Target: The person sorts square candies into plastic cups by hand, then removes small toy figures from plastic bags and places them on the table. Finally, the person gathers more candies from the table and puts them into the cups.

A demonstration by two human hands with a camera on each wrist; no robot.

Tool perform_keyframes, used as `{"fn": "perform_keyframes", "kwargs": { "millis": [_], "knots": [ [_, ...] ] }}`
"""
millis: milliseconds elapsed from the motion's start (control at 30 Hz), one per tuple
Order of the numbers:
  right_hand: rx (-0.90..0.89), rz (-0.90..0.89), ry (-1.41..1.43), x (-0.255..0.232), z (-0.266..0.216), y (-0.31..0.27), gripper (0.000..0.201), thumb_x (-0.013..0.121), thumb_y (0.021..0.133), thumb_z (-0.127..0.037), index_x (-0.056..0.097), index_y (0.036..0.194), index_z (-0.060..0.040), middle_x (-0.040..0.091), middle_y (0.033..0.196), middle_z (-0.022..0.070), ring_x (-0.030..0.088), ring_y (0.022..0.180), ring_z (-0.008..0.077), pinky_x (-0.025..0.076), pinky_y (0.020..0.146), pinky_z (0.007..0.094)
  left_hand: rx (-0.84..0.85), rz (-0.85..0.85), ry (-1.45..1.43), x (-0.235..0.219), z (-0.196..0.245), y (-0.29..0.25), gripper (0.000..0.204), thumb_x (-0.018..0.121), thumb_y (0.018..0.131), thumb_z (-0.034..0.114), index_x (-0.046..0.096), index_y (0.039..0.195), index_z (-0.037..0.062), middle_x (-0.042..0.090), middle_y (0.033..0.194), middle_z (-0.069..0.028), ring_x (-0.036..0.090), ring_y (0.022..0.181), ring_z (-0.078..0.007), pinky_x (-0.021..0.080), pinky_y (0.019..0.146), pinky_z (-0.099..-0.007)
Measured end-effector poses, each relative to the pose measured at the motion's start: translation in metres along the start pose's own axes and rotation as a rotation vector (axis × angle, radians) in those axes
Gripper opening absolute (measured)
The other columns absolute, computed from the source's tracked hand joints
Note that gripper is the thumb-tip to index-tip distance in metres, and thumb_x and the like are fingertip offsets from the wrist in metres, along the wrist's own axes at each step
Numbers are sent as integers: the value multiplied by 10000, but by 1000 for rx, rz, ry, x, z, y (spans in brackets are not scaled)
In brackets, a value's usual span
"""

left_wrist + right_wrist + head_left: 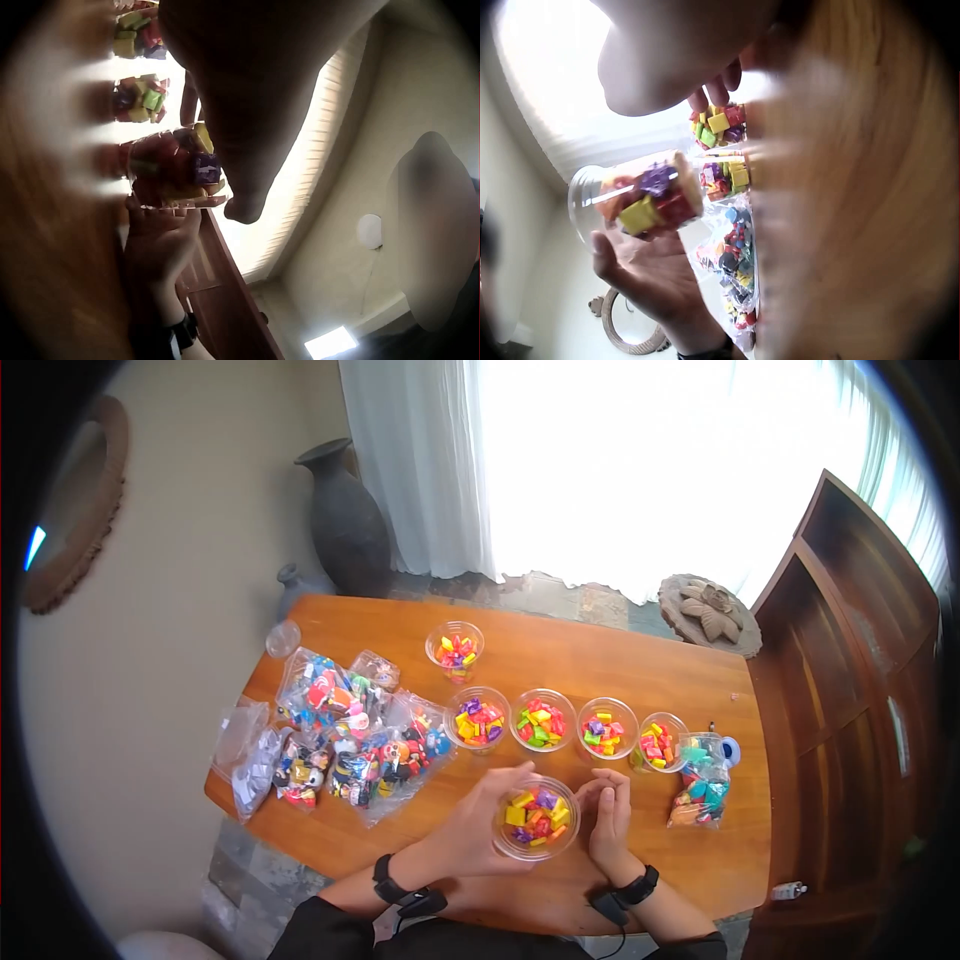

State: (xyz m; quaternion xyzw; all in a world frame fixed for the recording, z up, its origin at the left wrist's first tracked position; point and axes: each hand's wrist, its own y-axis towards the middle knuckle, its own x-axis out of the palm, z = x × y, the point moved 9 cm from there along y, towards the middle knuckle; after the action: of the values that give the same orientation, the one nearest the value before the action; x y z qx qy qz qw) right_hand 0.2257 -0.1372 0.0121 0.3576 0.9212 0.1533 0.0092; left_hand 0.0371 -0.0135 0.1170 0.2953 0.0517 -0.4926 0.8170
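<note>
A clear plastic cup of small colourful wrapped candies is in my left hand, whose fingers and thumb curl round its side. In the right wrist view the same cup tilts above the tabletop, with the left hand supporting it. My right hand is close beside the cup on the right, fingers loosely bent and nothing in its grasp. Past the hands, a row of candy cups stands on the wooden table.
Another candy cup stands behind the row. Clear bags of small figurines lie on the left, near an empty plastic cup. On the right is a bag of colourful pieces. A wooden shelf stands beyond the table's right edge.
</note>
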Motion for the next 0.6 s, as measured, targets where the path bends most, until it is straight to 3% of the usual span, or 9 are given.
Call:
{"fn": "perform_keyframes", "kwargs": {
  "millis": [33, 67, 167, 300, 367, 500, 600],
  "knots": [
    [17, -28, -9, 4, 0, 1, 428, 406, 1222, -370, 499, 1418, -1, 721, 1008, 108, 653, 857, 139, 544, 795, 292, -10, 24, -12, -12, 9, 2, 1152, 1009, 750, 252, 348, 1671, 50, 527, 1565, -223, 574, 1442, -376, 494, 1195, -492],
    [34, -56, -19, 8, 1, 2, 406, 395, 1227, -352, 508, 1402, -3, 718, 969, 92, 631, 824, 124, 530, 764, 283, -18, 30, 98, -28, 20, 11, 1248, 1041, 705, 208, 295, 1693, 45, 560, 1483, -172, 592, 1421, -307, 462, 1218, -470],
    [89, -70, 2, 7, 3, 4, 372, 404, 1227, -319, 517, 1396, -7, 717, 945, 82, 633, 816, 118, 528, 756, 283, -17, 107, 355, -72, 54, 52, 1188, 1006, 731, 172, 313, 1688, 48, 551, 1478, -175, 595, 1403, -311, 484, 1197, -464],
    [82, -100, -18, 7, -1, 2, 344, 426, 1224, -290, 524, 1387, -4, 720, 937, 76, 645, 815, 120, 534, 759, 286, 14, 157, 534, -105, 65, 116, 1097, 959, 778, 181, 342, 1675, 41, 546, 1461, -188, 593, 1383, -315, 512, 1166, -454],
    [73, -182, -75, 12, -3, 3, 328, 444, 1219, -273, 537, 1373, 1, 724, 928, 78, 663, 827, 127, 549, 769, 296, 30, 119, 585, -110, 48, 149, 1055, 954, 811, 293, 379, 1645, 1, 511, 1379, -218, 622, 1322, -352, 542, 1131, -464],
    [75, -216, -91, 12, -6, 1, 313, 453, 1215, -259, 552, 1354, 4, 725, 913, 84, 677, 826, 137, 562, 775, 306, 85, 7, 684, -102, -7, 192, 1005, 923, 835, 362, 412, 1615, -14, 499, 1364, -240, 649, 1260, -359, 555, 1112, -457],
    [82, -196, -39, 8, -3, 1, 314, 457, 1214, -264, 559, 1346, 3, 724, 900, 86, 680, 812, 143, 565, 769, 308, -21, -100, 742, -87, -50, 211, 987, 912, 822, 451, 462, 1569, -13, 491, 1385, -259, 660, 1233, -406, 557, 1095, -453]
  ]
}}
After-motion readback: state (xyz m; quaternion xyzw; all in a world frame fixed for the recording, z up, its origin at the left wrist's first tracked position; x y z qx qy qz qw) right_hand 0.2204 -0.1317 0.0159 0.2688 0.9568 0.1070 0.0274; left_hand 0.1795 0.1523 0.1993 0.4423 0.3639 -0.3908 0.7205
